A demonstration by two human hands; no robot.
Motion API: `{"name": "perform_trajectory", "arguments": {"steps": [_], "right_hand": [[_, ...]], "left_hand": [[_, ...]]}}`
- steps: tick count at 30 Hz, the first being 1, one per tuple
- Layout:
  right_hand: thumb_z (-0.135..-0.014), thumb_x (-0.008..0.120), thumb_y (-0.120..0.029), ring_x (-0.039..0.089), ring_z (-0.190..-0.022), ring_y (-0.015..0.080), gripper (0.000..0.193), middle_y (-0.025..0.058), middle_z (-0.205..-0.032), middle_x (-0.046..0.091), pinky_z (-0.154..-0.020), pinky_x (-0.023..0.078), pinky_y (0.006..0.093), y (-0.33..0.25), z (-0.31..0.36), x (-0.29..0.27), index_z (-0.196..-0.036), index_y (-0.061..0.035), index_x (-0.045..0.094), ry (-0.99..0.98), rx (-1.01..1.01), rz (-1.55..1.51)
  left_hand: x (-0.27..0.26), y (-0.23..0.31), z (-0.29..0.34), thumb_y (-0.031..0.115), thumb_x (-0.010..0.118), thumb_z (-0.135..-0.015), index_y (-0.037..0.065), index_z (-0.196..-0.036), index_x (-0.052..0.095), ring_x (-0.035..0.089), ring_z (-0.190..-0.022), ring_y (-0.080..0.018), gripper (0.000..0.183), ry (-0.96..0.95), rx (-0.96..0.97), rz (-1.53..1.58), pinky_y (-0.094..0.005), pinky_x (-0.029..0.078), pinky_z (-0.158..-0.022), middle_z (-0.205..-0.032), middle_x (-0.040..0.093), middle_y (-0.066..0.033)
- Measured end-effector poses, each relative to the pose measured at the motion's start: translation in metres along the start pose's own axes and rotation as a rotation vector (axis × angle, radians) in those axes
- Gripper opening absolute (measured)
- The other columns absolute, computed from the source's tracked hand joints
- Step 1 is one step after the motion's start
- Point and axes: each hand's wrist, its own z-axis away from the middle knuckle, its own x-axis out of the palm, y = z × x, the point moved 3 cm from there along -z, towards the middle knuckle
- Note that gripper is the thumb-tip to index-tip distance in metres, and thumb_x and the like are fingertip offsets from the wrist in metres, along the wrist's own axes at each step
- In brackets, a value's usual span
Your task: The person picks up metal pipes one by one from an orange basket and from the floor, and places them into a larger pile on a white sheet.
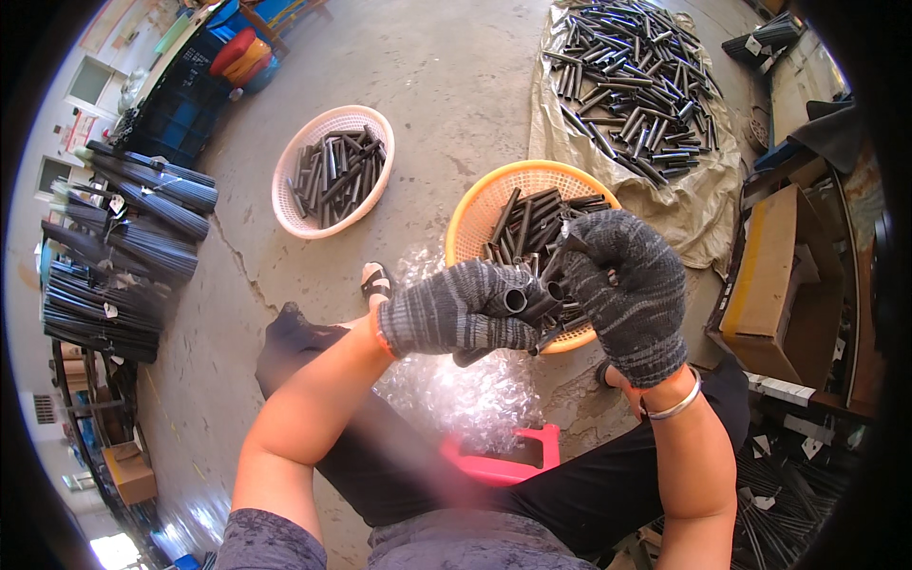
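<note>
Grey knitted gloves cover both hands. My left hand (454, 310) is closed around short black tubes (540, 302), whose round open ends point to the right. Close beside those ends is my right hand (627, 290), its fingers curled in a pinch; what lies between its fingertips is dark and mostly hidden. Both hands are over the near side of an orange plastic basket (458, 228), which holds many more black tubes (532, 220). A heap of shiny clear plastic (475, 394) lies below my hands, between my legs.
A pale pink basket (283, 195) of tubes stands ahead on the left. More tubes are piled on a beige sheet (698, 223) at the far right. Near it is an open cardboard box (760, 261). Bundled dark rods (104, 299) line the left side. A pink stool (546, 448) shows beneath me.
</note>
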Motion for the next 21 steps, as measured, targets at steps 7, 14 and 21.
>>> {"name": "perform_trajectory", "arguments": {"steps": [7,14,21], "right_hand": [[-0.082,0.066,0.006,0.060,-0.078,0.0093,0.011,0.0026,-0.083,0.065,-0.072,0.051,0.0242,-0.013,-0.020,-0.033,-0.083,-0.0023,0.060,0.161,0.186,-0.257],[-0.083,0.063,0.003,0.064,-0.081,0.0151,0.009,0.0089,-0.092,0.066,-0.078,0.052,0.0279,-0.007,-0.023,-0.058,-0.092,0.0021,0.065,0.335,0.208,-0.347],[-0.085,0.067,-0.001,0.065,-0.093,0.0196,0.016,0.0102,-0.103,0.061,-0.081,0.057,0.0312,-0.001,-0.012,-0.081,-0.100,0.0041,0.065,0.438,0.270,-0.541]], "left_hand": [[-0.014,-0.055,-0.003,0.010,0.070,-0.080,0.005,-0.111,0.065,0.064,-0.090,-0.0337,0.032,0.085,0.112,-0.770,-0.0385,0.051,-0.082,-0.098,0.066,-0.0171],[-0.043,-0.091,-0.012,0.003,0.067,-0.085,0.003,-0.112,0.061,0.060,-0.098,-0.0141,0.028,0.324,0.154,-0.100,-0.0287,0.048,-0.088,-0.102,0.066,-0.0058],[-0.046,-0.125,-0.063,0.011,0.065,-0.087,0.004,-0.096,0.055,0.066,-0.054,-0.0288,0.015,0.393,-0.337,0.240,-0.0347,0.048,-0.036,-0.070,0.062,-0.0131]]}}
